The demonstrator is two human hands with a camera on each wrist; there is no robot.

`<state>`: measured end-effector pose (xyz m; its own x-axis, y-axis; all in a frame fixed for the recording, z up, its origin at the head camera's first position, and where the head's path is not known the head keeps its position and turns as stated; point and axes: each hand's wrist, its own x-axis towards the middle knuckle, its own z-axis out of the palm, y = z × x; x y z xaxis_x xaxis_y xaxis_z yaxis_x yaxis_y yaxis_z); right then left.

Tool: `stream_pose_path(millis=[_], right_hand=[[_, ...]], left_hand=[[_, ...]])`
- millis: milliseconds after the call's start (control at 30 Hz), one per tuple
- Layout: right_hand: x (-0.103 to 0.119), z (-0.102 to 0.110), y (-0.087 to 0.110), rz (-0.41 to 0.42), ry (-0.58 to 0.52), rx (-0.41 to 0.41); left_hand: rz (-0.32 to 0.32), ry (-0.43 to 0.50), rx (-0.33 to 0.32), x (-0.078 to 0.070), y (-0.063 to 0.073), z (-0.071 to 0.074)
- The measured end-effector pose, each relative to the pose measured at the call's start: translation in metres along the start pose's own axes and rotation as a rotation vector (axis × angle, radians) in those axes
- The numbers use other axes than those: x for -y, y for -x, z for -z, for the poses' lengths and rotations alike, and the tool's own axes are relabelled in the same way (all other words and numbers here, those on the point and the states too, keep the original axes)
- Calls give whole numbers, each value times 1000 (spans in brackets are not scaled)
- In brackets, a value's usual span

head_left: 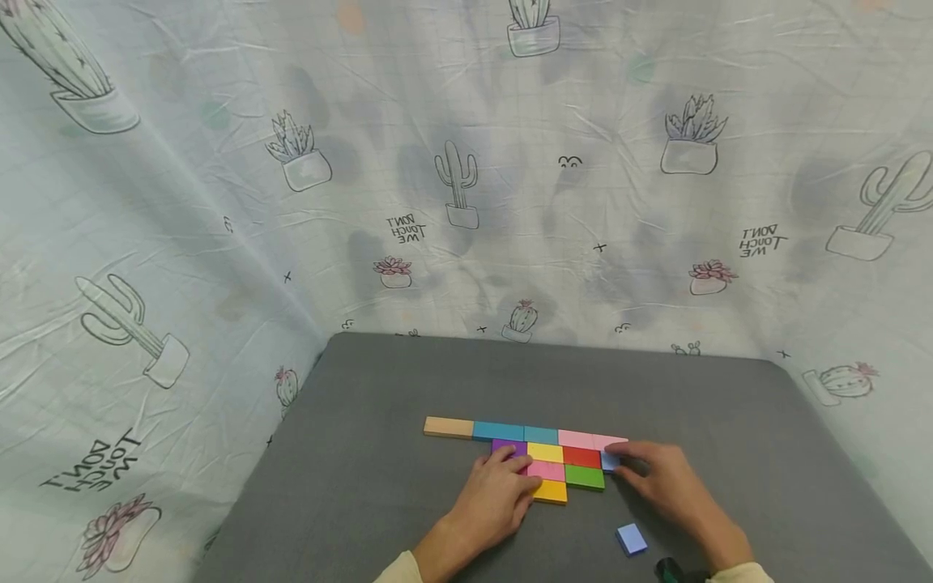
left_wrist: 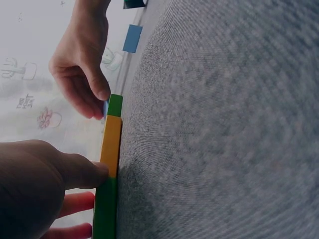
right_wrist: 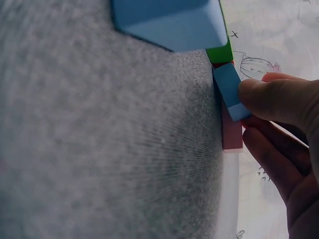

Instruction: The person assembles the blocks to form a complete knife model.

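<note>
Flat coloured blocks lie in rows on the grey table. My left hand rests at their left side, fingertips on the purple block and the pink block. Its thumb touches the front edge near the yellow block and a green block, which the hand hides in the head view. With thumb and fingers my right hand pinches a small blue block at the right end of the second row. That block sits slightly askew, beside the red block and near the green block.
Behind runs a longer row: a tan block, teal blocks and pink blocks. A loose blue block lies nearer, left of the right forearm. A dark green object sits by the right wrist. Patterned cloth hangs behind the table.
</note>
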<state>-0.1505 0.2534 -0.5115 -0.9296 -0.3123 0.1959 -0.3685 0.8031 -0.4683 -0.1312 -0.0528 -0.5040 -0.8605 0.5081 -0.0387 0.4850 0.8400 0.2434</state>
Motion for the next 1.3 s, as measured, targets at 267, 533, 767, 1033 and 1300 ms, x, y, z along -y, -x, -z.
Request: stream_pose_path(millis=[267, 533, 767, 1033, 1300], right_hand=[[1, -1, -5, 5, 14, 17], [0, 2, -4, -8, -7, -6], [3, 10, 12, -29, -69, -119], [13, 13, 39, -211, -298, 99], [5, 5, 67, -245, -353, 296]], left_hand=[[-3, -6, -6, 0, 0, 0], [-3, 4, -3, 1, -1, 0], [-4, 0, 0, 1, -1, 0], [7, 5, 5, 1, -1, 2], [-2, -3, 10, 1, -1, 1]])
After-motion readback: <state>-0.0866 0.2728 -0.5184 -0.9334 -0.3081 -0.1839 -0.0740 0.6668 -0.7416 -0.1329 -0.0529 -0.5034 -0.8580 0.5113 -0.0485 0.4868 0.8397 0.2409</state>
